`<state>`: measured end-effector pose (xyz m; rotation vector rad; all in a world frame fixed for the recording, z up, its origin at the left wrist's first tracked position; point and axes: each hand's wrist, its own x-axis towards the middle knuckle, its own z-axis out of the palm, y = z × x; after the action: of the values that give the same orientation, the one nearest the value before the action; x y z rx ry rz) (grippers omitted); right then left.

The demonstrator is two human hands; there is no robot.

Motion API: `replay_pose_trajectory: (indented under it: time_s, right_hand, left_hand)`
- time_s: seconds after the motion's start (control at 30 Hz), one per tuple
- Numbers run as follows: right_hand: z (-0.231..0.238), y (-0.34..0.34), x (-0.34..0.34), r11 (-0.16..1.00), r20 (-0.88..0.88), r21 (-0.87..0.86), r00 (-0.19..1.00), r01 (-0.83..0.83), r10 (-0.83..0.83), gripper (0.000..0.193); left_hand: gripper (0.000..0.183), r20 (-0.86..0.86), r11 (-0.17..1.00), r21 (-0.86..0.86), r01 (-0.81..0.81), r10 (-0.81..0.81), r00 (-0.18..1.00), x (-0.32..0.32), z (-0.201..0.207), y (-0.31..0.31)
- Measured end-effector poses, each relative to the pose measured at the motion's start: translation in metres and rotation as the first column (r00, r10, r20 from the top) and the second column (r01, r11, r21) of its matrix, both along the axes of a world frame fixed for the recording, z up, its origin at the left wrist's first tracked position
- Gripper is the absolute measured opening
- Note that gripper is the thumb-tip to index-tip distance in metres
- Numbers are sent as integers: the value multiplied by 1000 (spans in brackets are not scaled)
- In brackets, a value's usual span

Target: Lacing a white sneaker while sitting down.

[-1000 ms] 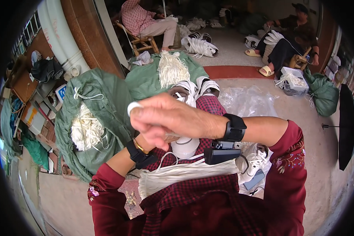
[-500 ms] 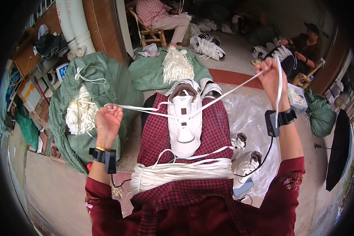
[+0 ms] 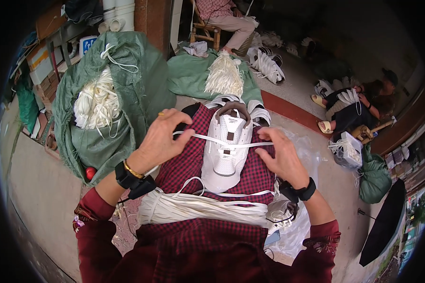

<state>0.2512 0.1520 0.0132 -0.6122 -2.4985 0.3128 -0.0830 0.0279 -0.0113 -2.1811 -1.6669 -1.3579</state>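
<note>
A white sneaker (image 3: pixel 223 170) with a brown-lined collar lies on my lap, toe toward me, over a red-and-black checked apron (image 3: pixel 179 162). A flat white shoelace (image 3: pixel 212 139) runs across its tongue into both hands. My left hand (image 3: pixel 163 141) is curled round the lace at the shoe's left, thumb and forefinger a little apart, with a tail hanging below the palm. At the shoe's right, my right hand (image 3: pixel 284 158) has the other end running in between thumb and fingers; its grip is partly hidden. A bundle of white laces (image 3: pixel 203 208) lies across my waist.
A green sack (image 3: pixel 141 85) of white laces stands at the left. More laces (image 3: pixel 224 75) lie on green cloth ahead, behind other shoes (image 3: pixel 259 113). Plastic sheeting (image 3: pixel 300 236) and a shoe are at my right. Two people sit farther back; a black umbrella (image 3: pixel 382 226) lies far right.
Both hands have come inward and closer to the shoe, the right one also down from high up. The lace, stretched wide before, now crosses the tongue in a short span. The view has shifted.
</note>
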Motion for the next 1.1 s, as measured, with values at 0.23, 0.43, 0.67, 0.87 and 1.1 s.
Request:
replay_pose_trajectory:
  time_s: [0.23, 0.43, 0.67, 0.87, 1.1]
  right_hand:
    - [29, -44, -45, 998, 87, -31, 994, -57, 59, 15]
    - [42, -20, -41, 817, -124, -574, 992, -58, -17, 26]
    - [23, 13, -5, 888, 129, -427, 983, 171, -127, 19]
    - [16, -21, -36, 959, -1, -282, 1000, -16, 17, 24]
    - [21, -22, -51, 935, 62, -354, 998, 17, 5, 21]
  left_hand:
    - [47, 110, 948, -181, 261, -244, 964, 49, 7, 19]
    - [50, 130, 940, -197, 277, -255, 958, 46, -1, 19]
    - [49, 137, 909, -208, 360, -338, 931, 34, -5, 20]
    - [39, 179, 906, -173, 386, -356, 917, 36, -7, 25]
    - [32, 267, 902, -229, 367, -304, 914, 49, 0, 33]
